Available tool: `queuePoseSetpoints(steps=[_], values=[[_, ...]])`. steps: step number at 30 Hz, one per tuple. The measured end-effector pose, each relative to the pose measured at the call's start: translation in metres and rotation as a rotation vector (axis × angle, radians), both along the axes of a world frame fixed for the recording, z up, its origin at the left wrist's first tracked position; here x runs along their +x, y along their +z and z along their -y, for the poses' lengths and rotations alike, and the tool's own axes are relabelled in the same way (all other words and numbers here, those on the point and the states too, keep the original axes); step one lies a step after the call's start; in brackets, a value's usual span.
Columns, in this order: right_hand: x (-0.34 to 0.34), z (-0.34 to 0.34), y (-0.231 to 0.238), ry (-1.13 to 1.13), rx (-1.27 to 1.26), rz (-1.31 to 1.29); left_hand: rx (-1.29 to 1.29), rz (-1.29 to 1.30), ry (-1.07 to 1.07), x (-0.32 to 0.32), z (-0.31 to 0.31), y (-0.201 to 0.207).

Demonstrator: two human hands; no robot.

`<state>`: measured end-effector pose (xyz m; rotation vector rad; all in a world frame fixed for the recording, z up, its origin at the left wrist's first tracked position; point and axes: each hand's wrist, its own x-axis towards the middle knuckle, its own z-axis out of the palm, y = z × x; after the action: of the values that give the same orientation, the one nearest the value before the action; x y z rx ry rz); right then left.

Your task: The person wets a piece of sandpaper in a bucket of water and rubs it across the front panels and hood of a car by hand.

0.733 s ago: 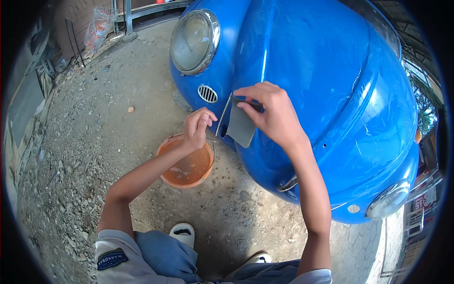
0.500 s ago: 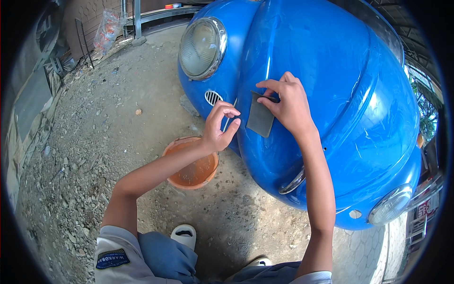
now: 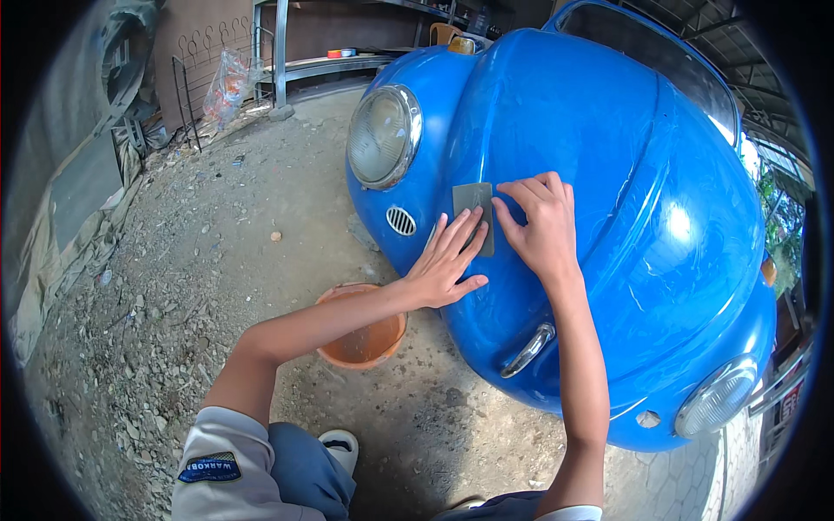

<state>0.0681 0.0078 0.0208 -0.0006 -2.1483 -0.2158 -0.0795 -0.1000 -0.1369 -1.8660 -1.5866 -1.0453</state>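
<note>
A grey rectangular sheet of sandpaper (image 3: 473,194) lies against the front of the blue car's hood (image 3: 573,113). My left hand (image 3: 443,269) is open, its fingers spread over the lower part of the sheet and the thumb out to the side. At the sheet's right edge, my right hand (image 3: 543,221) has its fingers bent and its thumb apart from them, with nothing seen between them. Whether its tips touch the sheet or only the hood, I cannot tell. Below the hands is the hood's chrome handle (image 3: 528,350).
An orange bucket (image 3: 401,334) of murky water stands on the ground beside the car, partly behind my left forearm. One round headlight (image 3: 382,137) is at the left, another (image 3: 717,398) at the lower right. Gravel (image 3: 156,347) covers the left. A metal shelf (image 3: 321,65) stands behind.
The sandpaper has gone from my right hand's pinch to lying against the hood. My left hand has opened and moved right onto it. The right hand has let go; the view has shifted.
</note>
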Motion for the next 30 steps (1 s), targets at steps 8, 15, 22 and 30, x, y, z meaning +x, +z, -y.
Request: queuePoseSetpoints(steps=[8,15,22,30], values=[[0.044,-0.018,0.024,0.010,-0.018,-0.114,-0.044,0.190,0.162,0.041,-0.027,0.051],[0.040,-0.010,0.020,0.058,-0.039,-0.135,0.061,0.102,0.130,0.009,-0.052,0.070],[0.033,-0.008,0.016,0.044,-0.018,-0.101,0.138,0.295,0.051,-0.068,-0.087,0.117],[0.045,-0.007,0.021,0.000,0.064,-0.035,0.019,0.208,-0.145,-0.054,-0.041,0.039]])
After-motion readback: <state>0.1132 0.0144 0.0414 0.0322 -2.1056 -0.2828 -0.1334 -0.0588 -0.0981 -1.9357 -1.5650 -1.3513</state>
